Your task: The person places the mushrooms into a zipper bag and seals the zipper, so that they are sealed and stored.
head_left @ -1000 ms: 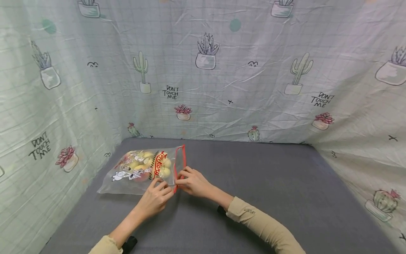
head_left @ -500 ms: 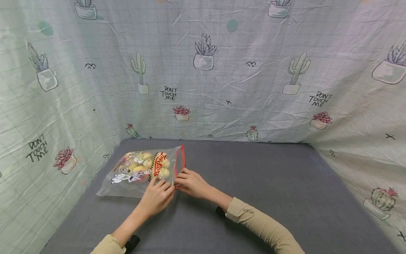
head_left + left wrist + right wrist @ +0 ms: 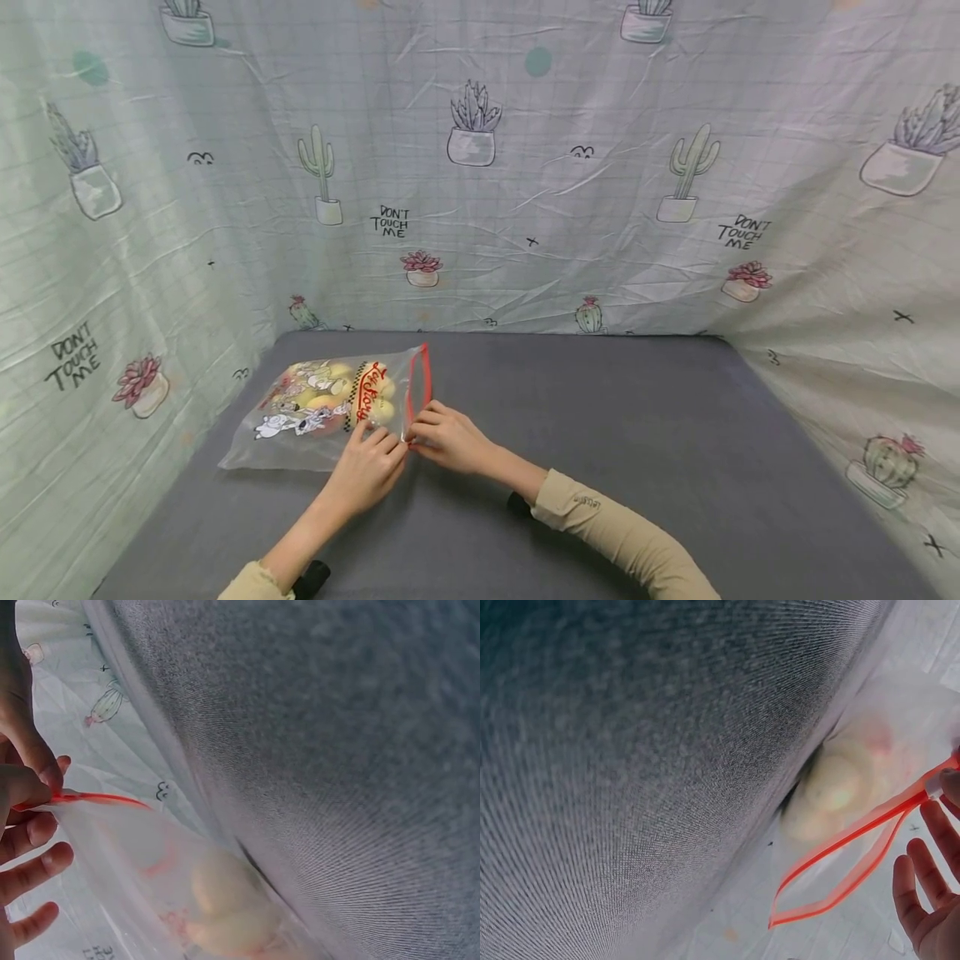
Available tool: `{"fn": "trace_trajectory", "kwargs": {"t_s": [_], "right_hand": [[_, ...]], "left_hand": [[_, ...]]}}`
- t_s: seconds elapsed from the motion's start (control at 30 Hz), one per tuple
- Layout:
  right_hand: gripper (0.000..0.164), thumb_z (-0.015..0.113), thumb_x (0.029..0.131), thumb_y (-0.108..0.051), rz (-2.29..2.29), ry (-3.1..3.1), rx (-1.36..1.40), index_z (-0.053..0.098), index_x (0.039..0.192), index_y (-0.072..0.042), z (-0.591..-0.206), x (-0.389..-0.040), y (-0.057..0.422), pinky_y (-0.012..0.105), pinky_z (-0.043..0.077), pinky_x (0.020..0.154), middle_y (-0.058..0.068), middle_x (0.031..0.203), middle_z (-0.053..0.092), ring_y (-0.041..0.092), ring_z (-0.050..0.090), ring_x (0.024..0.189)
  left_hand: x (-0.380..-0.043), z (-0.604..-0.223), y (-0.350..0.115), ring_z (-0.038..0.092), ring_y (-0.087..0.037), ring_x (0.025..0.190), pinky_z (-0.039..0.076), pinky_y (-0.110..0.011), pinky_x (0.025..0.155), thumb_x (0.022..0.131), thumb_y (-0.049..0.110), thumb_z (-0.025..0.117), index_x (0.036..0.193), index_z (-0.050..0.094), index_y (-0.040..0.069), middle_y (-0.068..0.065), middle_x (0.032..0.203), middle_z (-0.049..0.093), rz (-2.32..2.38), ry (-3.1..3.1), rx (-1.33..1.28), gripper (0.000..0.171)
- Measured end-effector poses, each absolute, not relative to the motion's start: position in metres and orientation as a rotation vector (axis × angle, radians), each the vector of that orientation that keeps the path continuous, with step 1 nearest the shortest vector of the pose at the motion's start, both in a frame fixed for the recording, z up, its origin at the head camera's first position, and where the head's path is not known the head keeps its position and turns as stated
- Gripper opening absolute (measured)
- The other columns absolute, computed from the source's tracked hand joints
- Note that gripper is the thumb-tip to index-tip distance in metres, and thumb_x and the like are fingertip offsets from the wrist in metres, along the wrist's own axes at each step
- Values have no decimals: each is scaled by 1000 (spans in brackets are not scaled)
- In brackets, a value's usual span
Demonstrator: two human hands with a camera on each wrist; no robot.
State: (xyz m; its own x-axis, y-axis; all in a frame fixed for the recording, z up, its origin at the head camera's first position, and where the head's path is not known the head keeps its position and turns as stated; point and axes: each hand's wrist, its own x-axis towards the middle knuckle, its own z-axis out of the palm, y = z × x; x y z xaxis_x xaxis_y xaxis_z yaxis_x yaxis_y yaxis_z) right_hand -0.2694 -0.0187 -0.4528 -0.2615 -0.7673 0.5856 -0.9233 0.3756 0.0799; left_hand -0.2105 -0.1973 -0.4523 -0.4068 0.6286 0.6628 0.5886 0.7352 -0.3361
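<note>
A clear plastic zip bag with cartoon print and red lettering lies on the grey table, holding several round yellow and reddish fruits. Its red zip strip faces right; toward the far end the mouth gapes, as the right wrist view shows. At the near corner of the strip, my left hand pinches the bag's edge between thumb and index finger, other fingers spread. Right beside it, my right hand pinches the strip at a small whitish piece, perhaps the slider. The fingertips partly hide that corner.
The grey cloth-covered table extends to the right of the bag. A cactus-printed curtain encloses the back and both sides. Dark wrist devices sit under the forearms.
My hands have drawn together at the bag's near corner, the right hand's fingertips now next to the left's. The whole head view has shifted slightly. The bag stays in place.
</note>
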Motion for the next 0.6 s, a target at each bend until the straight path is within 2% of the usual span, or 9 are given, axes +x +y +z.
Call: {"fn": "trace_trajectory", "kwargs": {"t_s": [0.1,0.2,0.37,0.6], "right_hand": [[7,65,80,-20,372,-2128,1446,65,86,-21,-452,-268,-19,16,41,79,-9,87,61,7,49,89],[7,65,80,-21,376,-2135,1446,65,87,-21,-453,-268,-20,17,42,78,-9,87,61,6,49,89],[7,66,79,-23,343,-2101,1438,65,86,-23,-454,-268,-22,17,42,79,-10,87,60,6,50,89],[7,65,79,-26,301,-2080,1429,64,86,-24,-454,-267,-22,18,42,80,-10,89,60,8,50,90]], "left_hand": [[-211,-452,-196,51,-18,64,37,-42,73,67,17,62,63,52,11,-1,65,56,48,-2114,-909,13],[-209,-452,-196,51,-18,64,38,-43,73,73,18,54,64,52,11,-1,66,56,40,-2111,-907,11],[-207,-452,-197,52,-18,66,39,-43,74,84,22,36,68,56,11,-1,68,55,66,-2101,-919,27],[-205,-451,-198,51,-17,67,40,-43,76,87,21,31,68,56,11,0,69,55,119,-2082,-944,34]]}}
